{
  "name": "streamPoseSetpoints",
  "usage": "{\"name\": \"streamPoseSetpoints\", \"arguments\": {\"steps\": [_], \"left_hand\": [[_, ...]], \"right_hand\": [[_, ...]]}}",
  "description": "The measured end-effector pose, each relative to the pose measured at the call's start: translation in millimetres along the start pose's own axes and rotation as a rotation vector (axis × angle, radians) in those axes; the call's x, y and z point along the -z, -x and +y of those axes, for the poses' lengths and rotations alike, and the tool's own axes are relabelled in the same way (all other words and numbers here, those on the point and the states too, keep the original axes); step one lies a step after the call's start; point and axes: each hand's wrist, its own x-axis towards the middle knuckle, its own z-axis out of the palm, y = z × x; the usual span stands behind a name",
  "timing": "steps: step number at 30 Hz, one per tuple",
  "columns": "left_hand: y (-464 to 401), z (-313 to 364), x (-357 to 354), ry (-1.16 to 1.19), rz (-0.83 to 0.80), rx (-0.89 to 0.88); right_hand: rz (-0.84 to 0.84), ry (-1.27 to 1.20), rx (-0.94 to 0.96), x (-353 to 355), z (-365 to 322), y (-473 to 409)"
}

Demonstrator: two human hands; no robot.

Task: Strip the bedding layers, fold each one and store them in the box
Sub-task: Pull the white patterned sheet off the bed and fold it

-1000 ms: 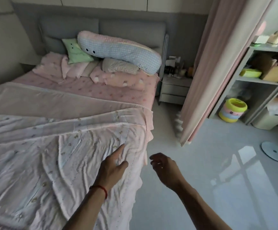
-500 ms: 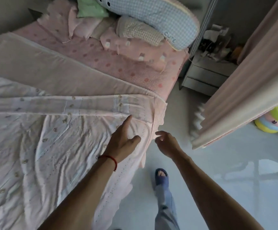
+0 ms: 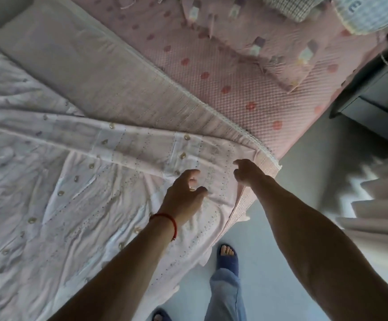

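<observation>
Two hands reach over the bed's near corner: the left hand, fingers loosely curled, grip empty, hovers on the wrinkled white quilt; the right hand, at its 2 o'clock, curls at the quilt's folded edge, grip unclear. Pink sheet lies toward 12 o'clock.

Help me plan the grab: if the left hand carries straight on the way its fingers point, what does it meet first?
Probably the folded-back top band of the white embroidered quilt, just beyond the left hand; height above the cloth is unclear.
</observation>
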Motion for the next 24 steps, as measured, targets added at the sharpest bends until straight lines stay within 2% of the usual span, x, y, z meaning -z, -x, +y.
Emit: {"name": "streamPoseSetpoints", "arguments": {"steps": [3,5,9,12,14,17,21,23,24], "left_hand": [[-20.5,-4.8,-5.7,0.032,0.004,0.054],[-28.7,-12.7,-6.2,0.052,0.028,0.087],[-37.4,-41.0,-4.6,0.095,0.071,0.168],[-39.4,-61.6,-5.6,0.119,0.084,0.241],[-34.9,-70.8,-7.0,0.132,0.068,0.276],[-21.3,-79.4,-8.3,0.177,0.05,0.327],[2.4,-89.1,-7.5,0.37,0.072,0.415],[20.0,-96.5,-3.9,0.467,0.105,0.465],[28.4,-100.2,-2.8,0.53,0.108,0.495]], "right_hand": [[0.144,-0.027,0.035,9.6,5.8,-50.5],[0.221,0.04,0.021,14.8,13.3,-78.6],[0.229,0.253,0.023,13.3,27.3,-118.8],[0.206,0.309,0.011,3.6,27.0,-122.1],[0.229,0.242,0.095,-10.6,23.6,-100.0],[0.429,0.158,0.342,-43.9,14.0,-33.2],[0.474,0.102,0.577,-94.3,-9.1,74.9],[0.426,0.052,0.71,-119.3,-23.1,128.3],[0.323,0.023,0.781,-133.8,-28.3,155.2]]}}
